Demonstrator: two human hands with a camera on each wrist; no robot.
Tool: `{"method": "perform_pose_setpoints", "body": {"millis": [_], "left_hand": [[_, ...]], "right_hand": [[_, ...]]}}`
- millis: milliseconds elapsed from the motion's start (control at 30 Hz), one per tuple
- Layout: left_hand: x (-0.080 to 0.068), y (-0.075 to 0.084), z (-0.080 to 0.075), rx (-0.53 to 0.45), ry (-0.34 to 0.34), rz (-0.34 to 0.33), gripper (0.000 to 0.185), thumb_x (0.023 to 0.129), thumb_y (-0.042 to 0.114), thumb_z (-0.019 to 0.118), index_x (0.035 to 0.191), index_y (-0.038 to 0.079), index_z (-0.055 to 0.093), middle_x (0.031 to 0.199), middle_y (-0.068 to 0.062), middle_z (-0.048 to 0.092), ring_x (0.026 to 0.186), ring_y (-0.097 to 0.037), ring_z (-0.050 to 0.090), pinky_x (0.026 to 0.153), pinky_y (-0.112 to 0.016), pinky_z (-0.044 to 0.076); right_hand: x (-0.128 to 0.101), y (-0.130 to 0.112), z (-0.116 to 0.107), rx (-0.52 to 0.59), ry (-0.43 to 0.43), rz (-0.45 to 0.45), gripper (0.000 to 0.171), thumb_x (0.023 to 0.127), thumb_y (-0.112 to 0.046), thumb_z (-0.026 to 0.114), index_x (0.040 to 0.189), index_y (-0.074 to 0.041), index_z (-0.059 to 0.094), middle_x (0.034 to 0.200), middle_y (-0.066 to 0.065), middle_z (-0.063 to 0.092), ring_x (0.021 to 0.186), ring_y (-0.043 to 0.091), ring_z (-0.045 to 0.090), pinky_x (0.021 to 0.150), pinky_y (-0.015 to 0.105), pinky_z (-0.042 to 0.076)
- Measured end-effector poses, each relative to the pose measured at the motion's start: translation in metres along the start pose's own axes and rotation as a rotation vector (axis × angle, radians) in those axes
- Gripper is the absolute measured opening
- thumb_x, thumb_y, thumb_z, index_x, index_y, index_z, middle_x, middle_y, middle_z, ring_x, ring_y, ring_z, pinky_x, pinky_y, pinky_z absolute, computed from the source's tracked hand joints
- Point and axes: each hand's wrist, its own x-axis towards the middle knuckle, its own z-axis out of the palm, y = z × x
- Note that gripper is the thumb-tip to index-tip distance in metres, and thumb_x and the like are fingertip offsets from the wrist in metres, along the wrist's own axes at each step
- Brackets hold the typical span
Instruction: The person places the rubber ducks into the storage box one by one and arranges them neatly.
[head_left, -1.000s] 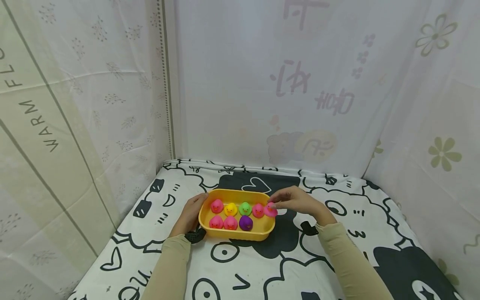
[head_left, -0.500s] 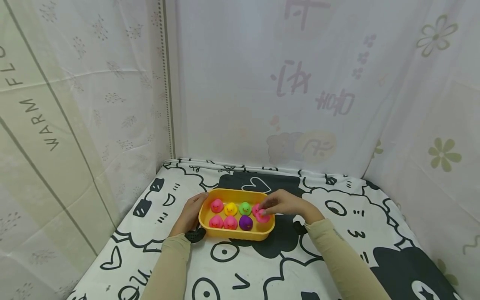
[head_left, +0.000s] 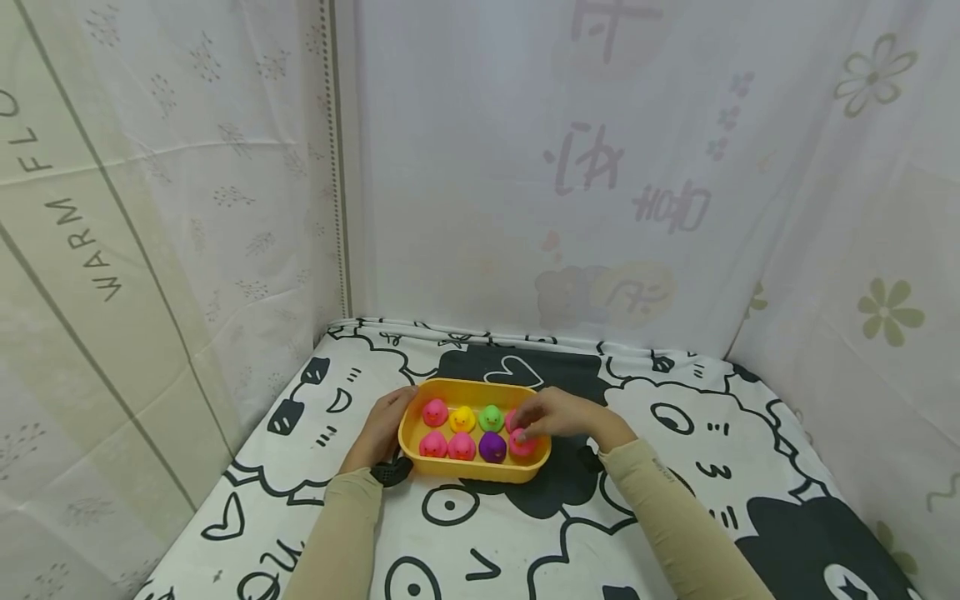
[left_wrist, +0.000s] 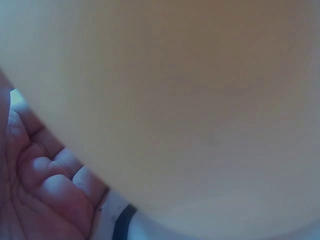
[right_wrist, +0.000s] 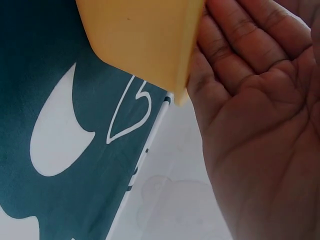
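on the left, the left hand point(head_left: 384, 427) rests against the left end wall of the yellow rectangular plastic tray point(head_left: 475, 472), fingers curled along its outer side; the left wrist view shows only the tray wall point(left_wrist: 200, 115) close up with the curled fingers point(left_wrist: 50, 185) tucked beside it. the tray sits on a white cloth printed with black cartoon faces point(head_left: 480, 533), about midway between the near and far edges.

inside the tray small rubber ducks stand in two rows. the far row runs, left to right, pink duck point(head_left: 434, 412), yellow duck point(head_left: 462, 418), green duck point(head_left: 491, 417). the near row runs pink duck point(head_left: 432, 444), second pink duck point(head_left: 461, 447), purple duck point(head_left: 492, 447), then the bright pink duck at the right end point(head_left: 522, 442).

the right hand point(head_left: 558, 414) reaches over the tray's right end, fingertips down on that last pink duck; it seems to pinch it lightly, though the fingers hide the contact. the right wrist view shows a flat palm point(right_wrist: 255, 130) beside the tray's corner point(right_wrist: 150, 45), with dark cloth below.

pale printed curtains point(head_left: 600, 167) hang round the far and side edges.
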Motion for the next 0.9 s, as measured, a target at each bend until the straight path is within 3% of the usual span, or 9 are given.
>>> {"method": "perform_pose_setpoints", "body": {"millis": [133, 333, 500, 900], "left_hand": [[0.001, -0.001, 0.001, 0.014, 0.007, 0.000, 0.066, 0.091, 0.057, 0.054, 0.141, 0.015, 0.048, 0.151, -0.005, 0.043, 0.142, -0.027, 0.038, 0.112, -0.041, 0.040], [0.000, 0.000, 0.001, 0.010, 0.012, 0.003, 0.063, 0.091, 0.058, 0.053, 0.139, 0.017, 0.051, 0.147, -0.004, 0.048, 0.139, -0.024, 0.043, 0.111, -0.041, 0.042], [0.001, -0.001, 0.001, 0.009, 0.006, 0.009, 0.065, 0.092, 0.056, 0.053, 0.141, 0.015, 0.048, 0.151, -0.005, 0.043, 0.142, -0.026, 0.039, 0.112, -0.041, 0.040], [0.001, -0.002, 0.001, 0.011, 0.013, 0.005, 0.067, 0.091, 0.057, 0.054, 0.142, 0.014, 0.047, 0.151, -0.006, 0.042, 0.142, -0.028, 0.038, 0.111, -0.041, 0.041]], "right_hand": [[-0.001, -0.003, 0.003, -0.022, 0.003, 0.005, 0.029, 0.086, -0.034, 0.071, 0.111, -0.020, 0.071, 0.102, -0.014, 0.069, 0.097, 0.008, 0.062, 0.092, 0.029, 0.055], [0.000, -0.002, 0.005, -0.076, -0.005, 0.007, 0.026, 0.086, -0.033, 0.071, 0.110, -0.022, 0.071, 0.100, -0.016, 0.067, 0.095, 0.007, 0.060, 0.090, 0.027, 0.054], [0.001, -0.001, 0.008, -0.128, -0.003, -0.005, 0.023, 0.086, -0.030, 0.072, 0.108, -0.023, 0.071, 0.096, -0.016, 0.067, 0.091, 0.006, 0.059, 0.086, 0.022, 0.054], [0.001, 0.000, 0.011, -0.147, 0.016, -0.020, 0.020, 0.087, -0.027, 0.072, 0.106, -0.024, 0.071, 0.097, -0.016, 0.067, 0.092, 0.005, 0.059, 0.085, 0.020, 0.054]]}}
